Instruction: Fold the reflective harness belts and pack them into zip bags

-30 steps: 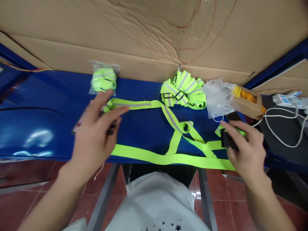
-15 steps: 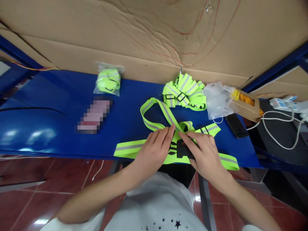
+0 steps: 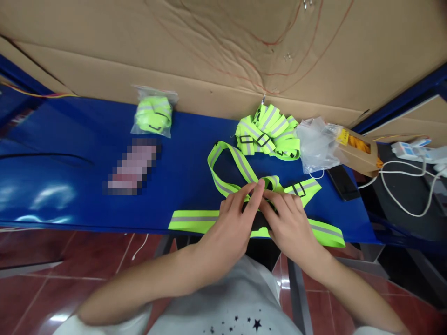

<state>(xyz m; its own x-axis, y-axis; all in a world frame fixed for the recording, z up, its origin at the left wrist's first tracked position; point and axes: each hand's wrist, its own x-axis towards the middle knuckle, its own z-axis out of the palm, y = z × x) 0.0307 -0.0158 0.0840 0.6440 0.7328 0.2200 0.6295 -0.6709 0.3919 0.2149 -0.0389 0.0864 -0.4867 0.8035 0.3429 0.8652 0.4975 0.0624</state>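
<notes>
A neon yellow-green reflective strap harness [image 3: 195,219] with a grey stripe lies along the front of the blue table, one loop [image 3: 223,156] standing up behind my hands. My left hand [image 3: 235,216] and my right hand [image 3: 288,216] meet at its middle, fingertips close together and fingers bent over the strap. Between them a black patch [image 3: 259,222], the buckle, is partly covered. Both hands are closed on the strap; the exact pinch point is hidden by the fingers. A black slider [image 3: 299,189] sits on the strap end to the right.
A bundle of reflective straps [image 3: 267,132] lies against the cardboard wall [image 3: 209,100]. Clear plastic bags [image 3: 318,146], a cardboard box [image 3: 363,151] and a black phone [image 3: 342,182] are at right. A bagged strap [image 3: 153,114] and a blurred-out pink item [image 3: 134,165] are at left.
My left hand has moved right and slightly forward, its fingertips now against those of the right hand. The buckle is more covered, and the left strap end has shifted slightly right.
</notes>
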